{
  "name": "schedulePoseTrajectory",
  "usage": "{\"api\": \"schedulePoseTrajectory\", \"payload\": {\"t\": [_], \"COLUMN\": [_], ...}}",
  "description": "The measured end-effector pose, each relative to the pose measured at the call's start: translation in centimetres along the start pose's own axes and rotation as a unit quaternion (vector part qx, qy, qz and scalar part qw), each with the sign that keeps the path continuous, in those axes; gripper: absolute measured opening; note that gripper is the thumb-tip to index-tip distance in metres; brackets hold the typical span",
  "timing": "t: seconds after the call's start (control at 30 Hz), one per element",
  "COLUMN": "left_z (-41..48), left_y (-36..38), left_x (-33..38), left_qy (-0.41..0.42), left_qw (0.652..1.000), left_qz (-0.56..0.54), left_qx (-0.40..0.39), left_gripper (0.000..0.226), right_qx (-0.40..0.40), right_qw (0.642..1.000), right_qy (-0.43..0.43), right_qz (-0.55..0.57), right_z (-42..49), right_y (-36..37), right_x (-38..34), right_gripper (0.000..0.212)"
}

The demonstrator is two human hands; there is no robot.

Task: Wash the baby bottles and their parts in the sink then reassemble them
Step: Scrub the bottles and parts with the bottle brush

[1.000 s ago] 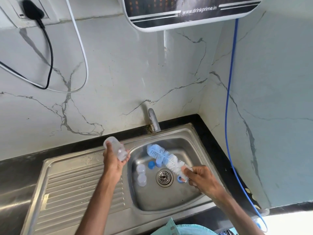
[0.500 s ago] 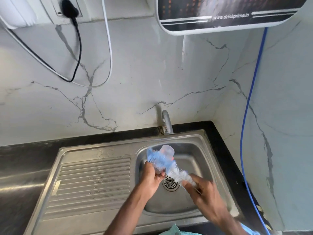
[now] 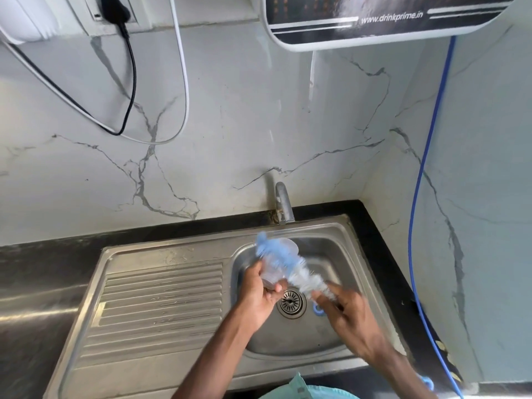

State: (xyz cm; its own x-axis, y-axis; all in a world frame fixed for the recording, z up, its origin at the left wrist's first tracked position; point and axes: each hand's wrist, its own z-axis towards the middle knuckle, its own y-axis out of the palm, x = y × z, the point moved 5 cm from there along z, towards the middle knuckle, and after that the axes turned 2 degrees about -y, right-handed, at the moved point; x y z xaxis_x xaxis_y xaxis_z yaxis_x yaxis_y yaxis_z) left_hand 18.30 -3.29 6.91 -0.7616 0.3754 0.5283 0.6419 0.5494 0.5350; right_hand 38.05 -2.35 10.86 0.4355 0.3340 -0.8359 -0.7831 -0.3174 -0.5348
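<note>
My left hand (image 3: 260,292) grips a clear plastic baby bottle (image 3: 277,264) over the steel sink basin (image 3: 339,254), its open end pointing up and away. My right hand (image 3: 349,318) holds the handle of a blue and white bottle brush (image 3: 290,264), whose bristles lie against the bottle's side and are motion-blurred. A blue ring part (image 3: 318,311) shows just under my right fingers, near the drain (image 3: 290,303). Other bottle parts are hidden behind my hands.
The tap (image 3: 283,205) stands at the back of the basin, with no water seen running. A ribbed steel drainboard (image 3: 161,300) lies to the left. A blue hose (image 3: 423,174) runs down the right wall. A water purifier (image 3: 388,21) hangs above; cables (image 3: 129,82) hang at the upper left.
My left hand brought the bottle from above the drainboard edge to the basin's middle, meeting the brush. The brush now moves quickly along the bottle, blurred. The camera shifted, so the sink sits further right.
</note>
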Motion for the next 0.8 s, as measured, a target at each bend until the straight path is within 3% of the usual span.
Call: {"api": "schedulePoseTrajectory", "payload": {"t": [0.07, 0.2, 0.33, 0.47, 0.6, 0.7, 0.8], "left_z": [-0.2, -0.2, -0.1, -0.2, -0.6, -0.4, -0.6], "left_y": [0.4, 1.0, 1.0, 1.9, 2.3, 2.0, 1.9], "left_x": [0.1, -0.3, -0.3, -0.6, -0.2, 0.0, 0.1], "left_qy": [0.004, -0.007, 0.025, -0.012, 0.018, -0.010, 0.004], "left_qw": [0.999, 0.998, 0.996, 0.998, 0.994, 0.993, 0.994], "left_qz": [0.005, 0.022, 0.063, 0.024, 0.021, 0.012, 0.027], "left_qx": [-0.034, -0.055, -0.059, -0.057, -0.103, -0.113, -0.105], "left_gripper": [0.037, 0.042, 0.047, 0.041, 0.054, 0.058, 0.050], "right_qx": [-0.027, 0.068, -0.022, 0.068, -0.005, 0.058, 0.031], "right_qw": [0.999, 0.997, 0.999, 0.997, 1.000, 0.997, 0.999], "right_qy": [-0.027, 0.047, -0.042, 0.044, -0.026, 0.048, -0.002], "right_qz": [0.000, -0.012, -0.020, 0.012, 0.002, 0.033, 0.010], "right_z": [-0.6, 0.3, -1.1, -0.2, -1.1, -0.3, -0.7], "right_y": [0.7, -1.5, 0.3, -1.4, 0.1, -1.6, -1.1], "right_x": [-0.3, 1.2, -0.7, 1.4, 0.1, 1.4, 0.6], "right_gripper": [0.024, 0.030, 0.016, 0.024, 0.021, 0.027, 0.027]}}
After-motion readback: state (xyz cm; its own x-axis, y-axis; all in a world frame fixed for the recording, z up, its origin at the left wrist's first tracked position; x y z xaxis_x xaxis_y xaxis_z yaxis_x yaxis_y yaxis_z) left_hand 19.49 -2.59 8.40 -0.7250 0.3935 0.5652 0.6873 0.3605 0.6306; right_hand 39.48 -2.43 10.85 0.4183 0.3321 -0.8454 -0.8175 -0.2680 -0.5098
